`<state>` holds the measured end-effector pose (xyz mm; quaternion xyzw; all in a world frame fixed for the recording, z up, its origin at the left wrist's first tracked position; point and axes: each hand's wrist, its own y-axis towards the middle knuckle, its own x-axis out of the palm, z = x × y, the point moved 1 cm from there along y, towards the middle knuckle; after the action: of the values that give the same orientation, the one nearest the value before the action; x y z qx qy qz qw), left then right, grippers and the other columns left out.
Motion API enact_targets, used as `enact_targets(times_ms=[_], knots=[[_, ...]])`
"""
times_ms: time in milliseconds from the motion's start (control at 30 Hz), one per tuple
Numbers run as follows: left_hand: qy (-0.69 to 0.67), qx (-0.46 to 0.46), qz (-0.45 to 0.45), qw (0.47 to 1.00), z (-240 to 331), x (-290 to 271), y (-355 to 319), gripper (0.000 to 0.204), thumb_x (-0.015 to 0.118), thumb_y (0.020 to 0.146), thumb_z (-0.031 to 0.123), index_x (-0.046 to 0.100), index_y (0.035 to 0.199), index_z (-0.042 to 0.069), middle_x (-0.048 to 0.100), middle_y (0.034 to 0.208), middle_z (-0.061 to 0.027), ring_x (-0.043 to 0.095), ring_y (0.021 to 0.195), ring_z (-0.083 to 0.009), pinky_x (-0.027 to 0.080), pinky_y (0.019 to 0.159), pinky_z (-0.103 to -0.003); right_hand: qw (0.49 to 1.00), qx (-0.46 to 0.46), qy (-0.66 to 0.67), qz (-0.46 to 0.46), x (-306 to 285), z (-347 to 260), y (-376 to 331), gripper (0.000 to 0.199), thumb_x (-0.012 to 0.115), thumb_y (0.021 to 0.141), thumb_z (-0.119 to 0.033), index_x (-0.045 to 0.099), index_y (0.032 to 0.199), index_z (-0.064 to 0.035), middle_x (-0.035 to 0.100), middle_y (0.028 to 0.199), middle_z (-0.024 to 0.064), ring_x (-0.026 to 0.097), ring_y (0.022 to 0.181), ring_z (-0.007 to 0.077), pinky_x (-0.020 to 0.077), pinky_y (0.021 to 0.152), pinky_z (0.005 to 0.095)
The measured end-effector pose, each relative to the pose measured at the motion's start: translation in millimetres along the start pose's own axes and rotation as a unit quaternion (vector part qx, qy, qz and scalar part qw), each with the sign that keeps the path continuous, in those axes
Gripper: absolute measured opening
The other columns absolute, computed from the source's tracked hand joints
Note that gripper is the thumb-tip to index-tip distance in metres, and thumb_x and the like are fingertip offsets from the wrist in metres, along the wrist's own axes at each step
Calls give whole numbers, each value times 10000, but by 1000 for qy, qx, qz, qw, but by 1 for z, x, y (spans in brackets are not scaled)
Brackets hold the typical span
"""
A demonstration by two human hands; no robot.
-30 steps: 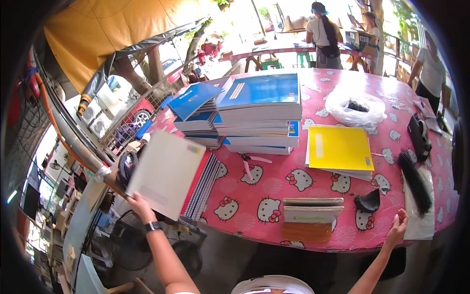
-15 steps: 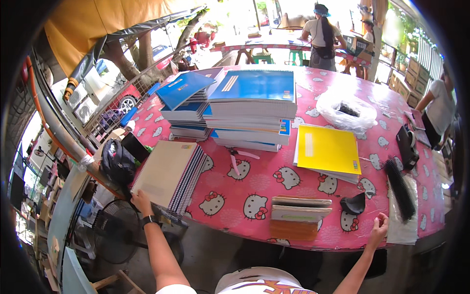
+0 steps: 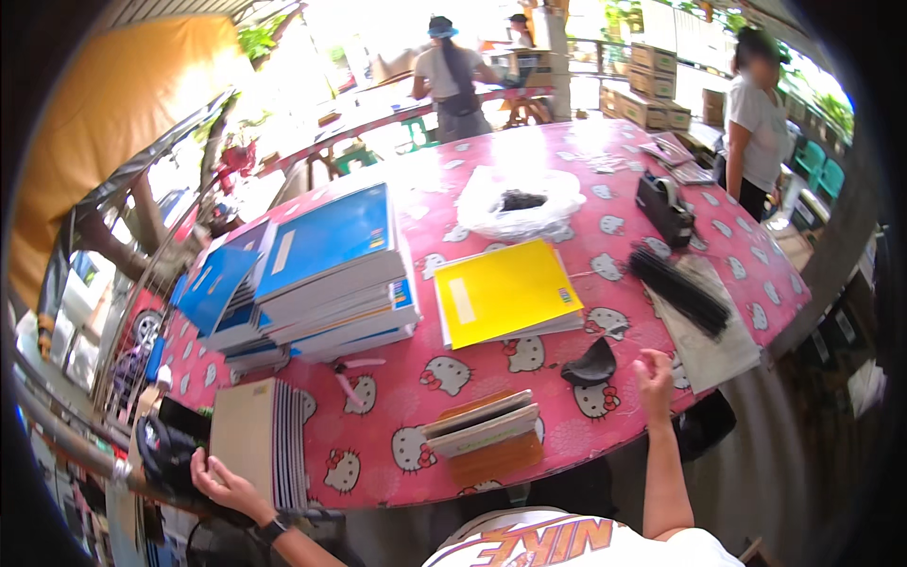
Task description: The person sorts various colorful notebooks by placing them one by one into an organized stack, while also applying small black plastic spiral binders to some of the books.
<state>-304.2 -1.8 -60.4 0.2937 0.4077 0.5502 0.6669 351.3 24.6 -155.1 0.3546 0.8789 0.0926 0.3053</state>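
At the left, my left hand (image 3: 225, 486), with a dark watch on the wrist, is open with its palm turned up. It is at the near left corner of a stack of beige-covered spiral notebooks (image 3: 248, 439); whether it touches them I cannot tell. My right hand (image 3: 654, 376) is open and empty at the table's near edge, fingers slightly bent. Just left of it lies a small black curved piece (image 3: 590, 363). Beyond it, a bundle of black bristle-like strands (image 3: 680, 293), perhaps binding coils, rests on a pale sheet (image 3: 726, 352).
Tall stacks of blue notebooks (image 3: 331, 236) stand at the left, with pink-handled pliers (image 3: 348, 378) nearby. Yellow notebooks (image 3: 510, 293), a wooden holder (image 3: 491, 463), a white plastic bag (image 3: 520, 203) and a black tape dispenser (image 3: 666, 210) sit on the pink table (image 3: 387, 378). People stand beyond.
The view has turned to the right. My left hand has turned palm up at the beige notebooks' corner. My right hand stays empty by the table's near edge.
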Motion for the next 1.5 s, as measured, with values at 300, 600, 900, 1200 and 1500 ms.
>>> enact_targets(times_ms=[300,600,900,1200,1500], knots=[[-361,246,-521,734,231,149,-111,340,739,718,175,641,1017,49,614,1075,-107,541,1057,-292,422,922,-372,959,-179,-155,-154,57,-51,-6,509,786,623,-332,624,1076,-166,451,1330,109,292,1283,363,273,1007,530],[-273,343,-488,755,226,235,-148,247,684,742,127,646,973,51,631,998,-95,586,947,-285,495,801,-373,969,-55,-241,-6,49,-21,6,515,744,675,-342,592,1108,-107,444,1321,96,278,1294,321,221,1026,554],[-311,253,-493,772,227,243,-147,117,667,780,120,672,873,48,663,867,-99,625,824,-283,502,732,-363,971,-65,-228,7,45,-22,8,468,717,672,-272,593,1092,-105,458,1299,93,277,1296,320,233,1022,548],[-284,200,-504,791,231,239,-149,126,643,830,156,673,871,40,638,793,-120,625,695,-256,485,622,-343,975,-184,-114,45,78,-69,32,387,656,720,-182,590,1083,-65,546,1195,119,450,1178,289,320,976,452],[-260,209,-488,807,230,230,-153,102,627,833,149,652,866,55,639,883,-123,614,844,-305,496,718,-392,900,150,388,-134,141,-86,82,453,457,945,-413,587,1057,7,642,798,81,637,634,159,508,520,288]])
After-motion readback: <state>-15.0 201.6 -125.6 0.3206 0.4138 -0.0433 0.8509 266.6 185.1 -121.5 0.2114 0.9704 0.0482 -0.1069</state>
